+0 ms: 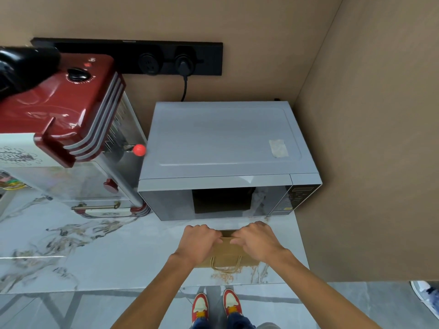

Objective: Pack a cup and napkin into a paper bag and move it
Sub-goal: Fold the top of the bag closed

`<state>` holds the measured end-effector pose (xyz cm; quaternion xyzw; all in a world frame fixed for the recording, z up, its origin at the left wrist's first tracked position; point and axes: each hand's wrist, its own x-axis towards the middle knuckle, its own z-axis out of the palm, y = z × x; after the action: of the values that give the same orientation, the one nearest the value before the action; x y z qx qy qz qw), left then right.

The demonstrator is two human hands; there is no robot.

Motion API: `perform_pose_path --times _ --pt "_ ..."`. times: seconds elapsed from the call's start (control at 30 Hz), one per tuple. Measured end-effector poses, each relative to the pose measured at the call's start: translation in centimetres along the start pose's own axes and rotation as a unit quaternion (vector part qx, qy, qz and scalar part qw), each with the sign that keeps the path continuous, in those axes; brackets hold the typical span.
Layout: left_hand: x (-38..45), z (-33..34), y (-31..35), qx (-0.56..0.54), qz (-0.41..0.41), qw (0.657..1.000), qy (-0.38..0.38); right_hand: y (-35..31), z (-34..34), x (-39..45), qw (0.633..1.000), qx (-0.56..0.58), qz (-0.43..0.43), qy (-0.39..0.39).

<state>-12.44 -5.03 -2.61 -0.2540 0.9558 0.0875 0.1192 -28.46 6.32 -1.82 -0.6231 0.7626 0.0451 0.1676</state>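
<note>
- Your left hand (198, 243) is curled into a loose fist, the fingers pressed together, and it grips the top edge of the paper bag (226, 254) on its left side.
- Your right hand (257, 241) does the same on the right side of this edge, with the fingers folded down over it; the two hands are close to each other, with a short piece of the edge showing between them.
- The bag is brown and stands on the marble counter (95, 245), just in front of the microwave (223, 160) and near the counter's front edge.
- A twisted paper handle (225, 264) hangs down on the side of the bag that faces you.
- I cannot tell what is inside the bag, because your hands and the closed top hide it; no cup or napkin shows anywhere.
- The microwave is grey, its door is closed, and it sits in the corner against the beige wall (368, 138).
- At the left of the microwave stands a red and cream appliance (71, 129) with a small red knob (139, 150) that points toward the microwave.
- A black socket strip (142, 58) is on the wall behind, with one plug in it.
- Below the counter edge you see your red and white shoes (215, 307) on the grey floor.
</note>
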Motion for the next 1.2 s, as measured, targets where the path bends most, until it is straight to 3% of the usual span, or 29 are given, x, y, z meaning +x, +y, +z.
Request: perform_pose_path --times 0.2,0.33,0.5,0.57,0.7,0.8,0.97,1.2 --pt "-1.0 0.4 -2.4 -0.001 -0.011 1.0 0.013 2.8 0.6 -2.1 0.999 0.025 -0.009 0.026" --pt "-2.0 1.4 -4.2 -0.059 -0.054 0.997 0.02 4.3 0.9 -2.9 0.997 0.076 0.018 0.02" --pt "-2.6 2.2 -5.4 -0.173 -0.093 0.98 0.031 5.5 1.7 -3.2 0.957 0.285 0.053 -0.008" --pt "-2.7 2.7 -5.3 -0.275 -0.127 0.952 0.043 5.9 2.2 -3.5 0.921 0.377 0.095 0.008" --pt "-3.3 4.0 -4.7 -0.489 -0.219 0.84 0.079 6.3 4.3 -4.2 0.872 0.449 0.182 0.066" --pt "-3.6 4.8 -4.2 -0.553 -0.251 0.791 0.076 5.4 4.9 -4.6 0.841 0.491 0.207 0.092" --pt "-3.6 5.3 -3.5 -0.634 -0.3 0.707 0.088 4.3 4.6 -4.6 0.823 0.52 0.207 0.093" --pt "-3.6 4.8 -3.7 -0.638 -0.306 0.701 0.09 3.8 5.0 -3.6 0.812 0.5 0.257 0.154"
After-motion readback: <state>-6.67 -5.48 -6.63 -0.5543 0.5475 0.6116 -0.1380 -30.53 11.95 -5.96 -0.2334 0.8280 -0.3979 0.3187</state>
